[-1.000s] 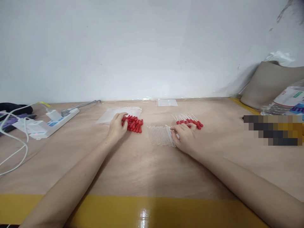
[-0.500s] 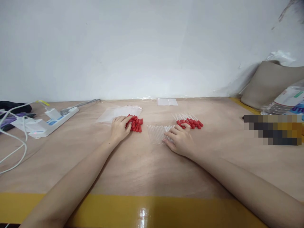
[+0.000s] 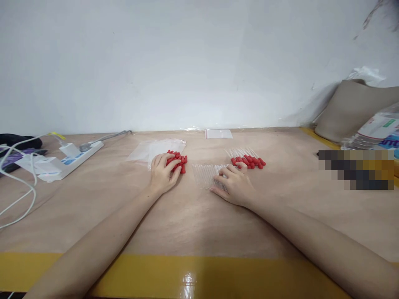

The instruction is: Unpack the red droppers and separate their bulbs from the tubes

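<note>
My left hand [image 3: 163,173] rests at the near left side of a pile of small red rubber caps [image 3: 178,157], its fingers spread and curved over them. No cap is visibly gripped. Lower on the right, my right hand [image 3: 236,185] lies over the right end of a row of clear thin tubes [image 3: 203,176], thumb and fingers apart and touching them. Its fingers cover part of the row. Just beyond that hand is a cluster of white thin sticks with red bulb ends [image 3: 249,161], partly hidden by the fingertips.
Clear plastic bags [image 3: 143,150] lie behind my left hand. A small white zip bag [image 3: 218,133] is near the wall. At left stands a power strip [image 3: 73,162] with cables. On the right are a grey-brown container [image 3: 349,110], a plastic bottle [image 3: 372,133] and a blurred-out item.
My left hand has shifted slightly right and nearer me, with its fingers spread further over the red caps. My right hand has stayed almost in place on the tubes.
</note>
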The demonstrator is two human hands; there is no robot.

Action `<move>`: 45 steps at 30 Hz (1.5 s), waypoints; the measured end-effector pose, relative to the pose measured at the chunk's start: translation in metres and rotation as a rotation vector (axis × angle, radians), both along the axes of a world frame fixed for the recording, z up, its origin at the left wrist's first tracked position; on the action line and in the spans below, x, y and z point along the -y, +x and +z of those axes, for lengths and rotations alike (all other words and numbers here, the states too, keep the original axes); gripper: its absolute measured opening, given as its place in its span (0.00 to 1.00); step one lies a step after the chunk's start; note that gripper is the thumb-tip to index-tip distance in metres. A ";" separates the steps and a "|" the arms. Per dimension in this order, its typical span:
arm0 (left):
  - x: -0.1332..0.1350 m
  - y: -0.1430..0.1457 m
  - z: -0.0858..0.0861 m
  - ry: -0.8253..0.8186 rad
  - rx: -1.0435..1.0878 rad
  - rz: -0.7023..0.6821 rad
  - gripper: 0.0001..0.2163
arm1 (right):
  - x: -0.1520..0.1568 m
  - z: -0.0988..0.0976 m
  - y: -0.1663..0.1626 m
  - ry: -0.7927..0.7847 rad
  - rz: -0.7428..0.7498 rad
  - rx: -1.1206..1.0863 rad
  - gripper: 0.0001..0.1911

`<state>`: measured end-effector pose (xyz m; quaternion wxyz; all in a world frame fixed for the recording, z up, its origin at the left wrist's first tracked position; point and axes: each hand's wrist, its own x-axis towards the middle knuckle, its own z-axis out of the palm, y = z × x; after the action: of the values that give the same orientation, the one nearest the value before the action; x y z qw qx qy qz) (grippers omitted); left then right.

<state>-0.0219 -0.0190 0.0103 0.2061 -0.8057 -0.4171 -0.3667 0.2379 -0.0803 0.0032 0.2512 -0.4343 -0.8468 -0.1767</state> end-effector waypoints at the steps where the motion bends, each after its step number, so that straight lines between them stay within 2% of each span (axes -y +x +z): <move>1: 0.001 0.002 -0.001 -0.006 -0.009 -0.012 0.08 | 0.000 0.000 0.000 0.002 0.006 -0.002 0.19; 5: 0.003 0.003 -0.004 0.013 -0.006 -0.032 0.06 | -0.004 0.005 0.007 0.029 -0.043 -0.052 0.19; 7: 0.002 0.002 -0.004 0.038 0.000 -0.037 0.05 | -0.012 0.010 0.019 0.056 -0.183 -0.132 0.16; 10: 0.000 0.002 -0.004 0.072 -0.011 -0.051 0.05 | -0.028 0.016 0.045 0.049 -0.487 -0.254 0.14; 13: -0.001 0.005 -0.003 0.098 -0.025 -0.068 0.05 | -0.039 0.018 0.066 -0.064 -0.655 -0.274 0.16; 15: -0.001 0.007 -0.003 0.106 -0.036 -0.074 0.05 | -0.042 0.017 0.073 -0.135 -0.682 -0.264 0.17; 18: -0.002 0.008 -0.003 0.105 -0.049 -0.079 0.05 | -0.043 0.015 0.073 -0.161 -0.686 -0.258 0.18; 28: -0.002 0.008 -0.002 0.067 -0.056 -0.092 0.05 | -0.044 0.012 0.072 -0.122 -0.701 -0.225 0.16; 33: 0.004 0.018 0.000 0.048 0.042 -0.118 0.05 | -0.045 0.013 0.068 0.000 -0.636 -0.366 0.14; 35: 0.012 0.029 0.002 -0.021 0.110 -0.179 0.06 | -0.041 0.015 0.060 0.040 -0.566 -0.442 0.14; 37: 0.022 0.042 0.005 -0.165 0.191 -0.272 0.07 | -0.034 0.016 0.048 0.075 -0.461 -0.503 0.15; 43: 0.049 0.075 0.011 -0.960 0.639 -0.397 0.16 | 0.001 0.007 -0.006 0.221 -0.085 -0.481 0.11; 45: 0.051 0.079 0.011 -1.139 0.826 -0.460 0.17 | 0.010 0.002 -0.018 0.240 0.008 -0.439 0.08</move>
<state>0.0576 -0.0701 0.0213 -0.4996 -0.6512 -0.4069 -0.4009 0.2200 -0.0901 0.0052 0.4797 -0.4258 -0.7466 -0.1765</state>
